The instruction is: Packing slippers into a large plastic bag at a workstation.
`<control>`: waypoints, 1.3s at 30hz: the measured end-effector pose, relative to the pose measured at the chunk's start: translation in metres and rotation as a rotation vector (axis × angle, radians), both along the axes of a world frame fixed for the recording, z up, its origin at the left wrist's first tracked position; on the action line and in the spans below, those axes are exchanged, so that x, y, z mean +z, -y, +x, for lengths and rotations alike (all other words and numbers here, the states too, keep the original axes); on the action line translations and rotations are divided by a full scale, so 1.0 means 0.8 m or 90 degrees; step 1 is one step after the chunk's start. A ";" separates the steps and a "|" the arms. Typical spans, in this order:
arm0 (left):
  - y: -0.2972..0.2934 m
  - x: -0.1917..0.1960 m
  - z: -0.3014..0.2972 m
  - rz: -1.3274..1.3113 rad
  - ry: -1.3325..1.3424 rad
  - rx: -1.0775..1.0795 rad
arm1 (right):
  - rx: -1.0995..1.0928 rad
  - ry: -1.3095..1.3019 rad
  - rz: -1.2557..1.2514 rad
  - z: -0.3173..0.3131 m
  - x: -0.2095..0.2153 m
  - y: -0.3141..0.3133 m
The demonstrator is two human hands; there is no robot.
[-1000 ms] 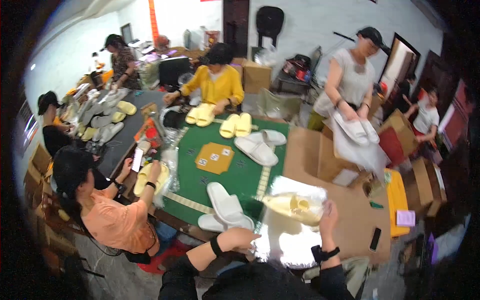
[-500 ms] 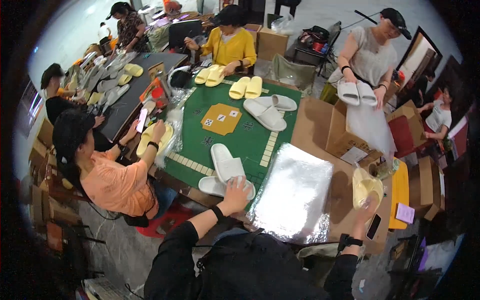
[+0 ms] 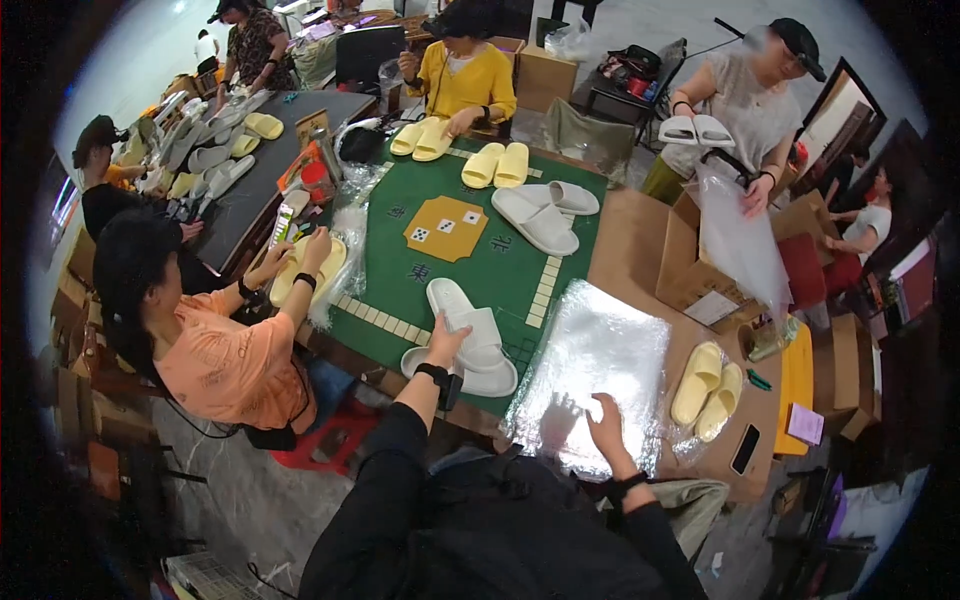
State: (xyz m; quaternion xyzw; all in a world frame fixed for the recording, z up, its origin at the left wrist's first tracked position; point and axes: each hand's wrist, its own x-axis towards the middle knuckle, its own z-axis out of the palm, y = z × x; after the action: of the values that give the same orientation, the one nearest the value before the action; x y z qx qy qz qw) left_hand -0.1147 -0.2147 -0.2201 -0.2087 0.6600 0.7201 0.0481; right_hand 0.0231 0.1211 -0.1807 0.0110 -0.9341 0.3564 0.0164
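Observation:
My left hand (image 3: 443, 345) touches the side of a pale grey slipper (image 3: 461, 315) on the green mat, its visible fingers apart. Partly beneath that slipper lies its mate (image 3: 490, 380), pointing the other way. Over the near edge of a stack of clear, shiny plastic bags (image 3: 595, 350), my right hand (image 3: 608, 432) hangs with curved fingers apart, holding nothing. Right of the stack, two pale yellow slippers (image 3: 697, 383) lie side by side on clear plastic.
On the mat's far side stand more yellow slippers (image 3: 496, 165) and a grey pair (image 3: 537, 218). A person in orange (image 3: 235, 370) handles yellow slippers at left. Across at right, another holds white slippers (image 3: 695, 130) by a cardboard box (image 3: 700, 265). A phone (image 3: 745, 449) lies near the table edge.
My right hand has let go of the yellow slippers, which now rest on the table, and moved left over the plastic bags. My left hand has shifted up and left along the grey slippers.

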 end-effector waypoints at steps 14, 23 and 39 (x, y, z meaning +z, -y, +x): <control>0.061 0.039 0.138 0.106 0.047 -0.019 | 0.175 0.189 -0.033 -0.096 -0.072 0.224; 0.092 0.016 0.170 0.236 0.120 0.005 | -0.028 0.081 -0.168 -0.118 -0.073 0.267; 0.099 0.023 0.200 -0.166 -0.036 -0.379 | 0.123 0.396 -0.326 -0.165 -0.131 0.241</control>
State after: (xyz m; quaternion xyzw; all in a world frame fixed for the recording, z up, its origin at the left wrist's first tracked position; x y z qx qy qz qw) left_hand 0.0450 -0.2941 -0.2014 0.0094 0.7799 0.5892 0.2109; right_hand -0.1090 -0.0713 -0.2854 -0.0139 -0.7703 0.5636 -0.2979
